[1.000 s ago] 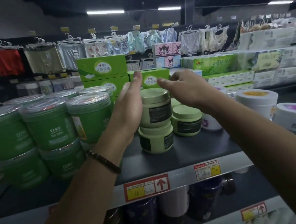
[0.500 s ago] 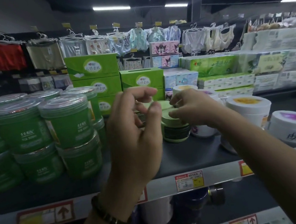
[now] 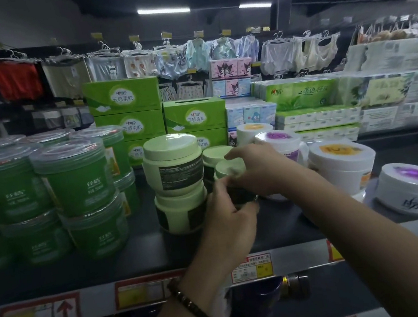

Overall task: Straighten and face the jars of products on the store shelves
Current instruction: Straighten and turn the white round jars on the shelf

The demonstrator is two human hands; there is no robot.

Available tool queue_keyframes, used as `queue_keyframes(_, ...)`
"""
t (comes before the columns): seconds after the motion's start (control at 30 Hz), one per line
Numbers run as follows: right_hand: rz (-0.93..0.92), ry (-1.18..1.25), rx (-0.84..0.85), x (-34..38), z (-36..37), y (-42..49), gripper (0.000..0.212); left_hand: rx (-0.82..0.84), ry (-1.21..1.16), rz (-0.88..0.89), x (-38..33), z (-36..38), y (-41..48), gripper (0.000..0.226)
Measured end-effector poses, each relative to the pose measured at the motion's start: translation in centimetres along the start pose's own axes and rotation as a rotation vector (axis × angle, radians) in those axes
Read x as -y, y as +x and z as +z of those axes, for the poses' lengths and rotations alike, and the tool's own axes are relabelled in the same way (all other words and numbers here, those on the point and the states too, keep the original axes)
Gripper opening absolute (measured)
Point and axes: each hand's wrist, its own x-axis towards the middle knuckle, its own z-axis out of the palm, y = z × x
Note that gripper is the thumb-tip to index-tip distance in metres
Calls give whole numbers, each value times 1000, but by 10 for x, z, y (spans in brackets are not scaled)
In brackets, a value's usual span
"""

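**Small jar gripped two-handed for facing**

Clamped on from both sides: a small jar [image 3: 229,168], pale-lidded and dark-banded, at the middle of the shelf [image 3: 144,242], just right of a stack of matching jars [image 3: 174,167]. Resting or slightly lifted, hard to tell. Left hand [image 3: 231,223] curled round the dark band from the near side. Right hand [image 3: 261,171] draped over the lid from the right, fingers bent on the rim. Held so, presumably, to swivel the label toward the aisle. Tight quarters between green tubs [image 3: 73,180] on the left and white tubs [image 3: 342,162] on the right, hence some risk of nudging the stack.

Bare shelf front [image 3: 136,259] before jar stack [image 3: 176,177], green tubs [image 3: 73,183] leftward.
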Motion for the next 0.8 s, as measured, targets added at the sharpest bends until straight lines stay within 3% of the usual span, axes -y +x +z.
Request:
queue_keyframes(0.23, 13, 5, 40, -3, 6, 6, 61, -23, 52, 2, 4, 7, 3, 74)
queue_keyframes(0.8, 0, 34, 77, -5, -3, 2, 50, 30, 62, 25, -2, -1, -13, 58)
